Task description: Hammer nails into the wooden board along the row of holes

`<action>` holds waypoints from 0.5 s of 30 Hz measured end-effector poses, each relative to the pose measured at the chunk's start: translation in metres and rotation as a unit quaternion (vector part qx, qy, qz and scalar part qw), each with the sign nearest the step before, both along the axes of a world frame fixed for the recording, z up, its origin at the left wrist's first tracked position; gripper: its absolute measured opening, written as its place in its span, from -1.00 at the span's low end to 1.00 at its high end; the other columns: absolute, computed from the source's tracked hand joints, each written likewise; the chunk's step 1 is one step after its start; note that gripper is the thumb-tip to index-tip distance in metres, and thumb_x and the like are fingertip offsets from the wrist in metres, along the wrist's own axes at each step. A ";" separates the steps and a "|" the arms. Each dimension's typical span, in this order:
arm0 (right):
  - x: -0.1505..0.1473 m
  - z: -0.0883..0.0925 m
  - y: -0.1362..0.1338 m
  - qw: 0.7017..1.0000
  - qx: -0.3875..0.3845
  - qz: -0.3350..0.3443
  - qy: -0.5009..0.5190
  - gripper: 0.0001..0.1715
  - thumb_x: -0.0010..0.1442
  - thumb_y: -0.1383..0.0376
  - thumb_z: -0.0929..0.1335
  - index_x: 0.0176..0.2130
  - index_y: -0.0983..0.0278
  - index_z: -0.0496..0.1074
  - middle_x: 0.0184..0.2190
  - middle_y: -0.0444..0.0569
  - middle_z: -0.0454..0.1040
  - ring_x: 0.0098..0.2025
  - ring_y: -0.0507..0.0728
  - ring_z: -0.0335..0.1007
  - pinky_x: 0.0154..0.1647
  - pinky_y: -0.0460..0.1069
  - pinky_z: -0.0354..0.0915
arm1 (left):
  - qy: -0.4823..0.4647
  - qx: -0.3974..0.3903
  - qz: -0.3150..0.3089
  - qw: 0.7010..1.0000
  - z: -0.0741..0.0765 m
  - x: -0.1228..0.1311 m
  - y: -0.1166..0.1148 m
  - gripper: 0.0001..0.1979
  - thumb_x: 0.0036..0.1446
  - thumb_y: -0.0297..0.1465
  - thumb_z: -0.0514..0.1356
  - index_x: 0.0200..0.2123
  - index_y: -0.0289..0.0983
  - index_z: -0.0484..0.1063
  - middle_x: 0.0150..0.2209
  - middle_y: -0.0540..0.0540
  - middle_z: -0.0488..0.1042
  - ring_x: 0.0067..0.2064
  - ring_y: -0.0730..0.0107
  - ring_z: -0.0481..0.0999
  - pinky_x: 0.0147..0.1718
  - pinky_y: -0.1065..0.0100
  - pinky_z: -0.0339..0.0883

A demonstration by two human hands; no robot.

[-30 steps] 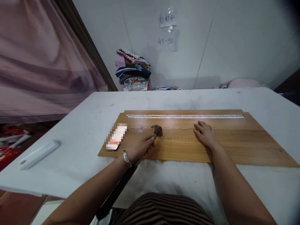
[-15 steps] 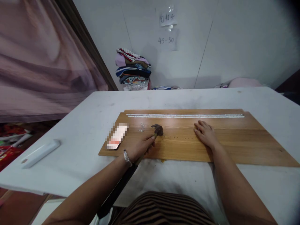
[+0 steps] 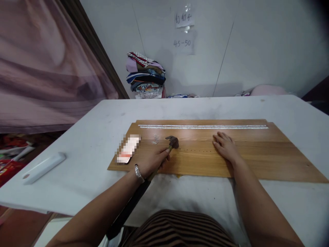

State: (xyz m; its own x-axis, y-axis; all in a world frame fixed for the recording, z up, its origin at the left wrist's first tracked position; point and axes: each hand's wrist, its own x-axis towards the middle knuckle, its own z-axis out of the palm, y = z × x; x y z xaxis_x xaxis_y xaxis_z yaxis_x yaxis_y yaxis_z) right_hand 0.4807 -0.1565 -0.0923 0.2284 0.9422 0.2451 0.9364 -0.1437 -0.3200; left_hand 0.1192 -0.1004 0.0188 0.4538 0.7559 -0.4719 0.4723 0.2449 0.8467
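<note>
My left hand (image 3: 152, 162) is closed round the handle of a hammer (image 3: 172, 142), gripping it close to the dark head, which rests on a long wooden board (image 3: 257, 157). The black end of the handle runs back under my forearm. My right hand (image 3: 225, 146) lies flat and open on the board, fingers pointing left along a row of small nail heads (image 3: 195, 150). A few loose nails (image 3: 155, 139) lie just left of the hammer head. A white measuring strip (image 3: 203, 127) runs along the board's far edge.
The board lies on a white table (image 3: 89, 151). A blurred-out small pack (image 3: 128, 149) sits at the board's left end. A long white plastic piece (image 3: 43, 167) lies near the table's left edge. Folded clothes (image 3: 145, 77) are stacked by the wall.
</note>
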 end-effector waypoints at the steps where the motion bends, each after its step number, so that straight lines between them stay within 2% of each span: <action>1: 0.000 0.000 0.000 1.000 -0.002 0.000 -0.001 -0.47 0.32 0.12 0.19 0.11 0.21 0.50 0.23 0.17 0.39 0.28 0.33 0.22 0.25 0.30 0.11 | 0.007 0.002 -0.005 1.000 0.001 0.000 0.000 -0.45 0.11 0.15 0.11 -0.41 -0.27 0.37 -0.58 0.06 0.24 -0.59 0.54 0.22 -0.66 0.49 0.08; 8: 0.001 -0.002 0.001 1.000 0.007 0.003 -0.011 -0.49 0.31 0.14 0.21 0.14 0.16 0.48 0.23 0.13 0.39 0.28 0.34 0.22 0.24 0.33 0.12 | 0.017 0.009 -0.005 1.000 0.001 0.002 -0.001 -0.45 0.12 0.14 0.11 -0.40 -0.28 0.36 -0.54 0.05 0.27 -0.59 0.55 0.22 -0.65 0.49 0.09; 15: 0.002 -0.004 0.001 1.000 0.003 0.003 -0.002 -0.49 0.31 0.12 0.20 0.12 0.20 0.49 0.25 0.18 0.37 0.29 0.34 0.21 0.25 0.34 0.12 | -0.021 0.006 -0.002 1.000 -0.001 -0.001 0.000 -0.48 0.10 0.11 0.16 -0.40 -0.29 0.38 -0.53 0.04 0.29 -0.59 0.58 0.22 -0.66 0.50 0.09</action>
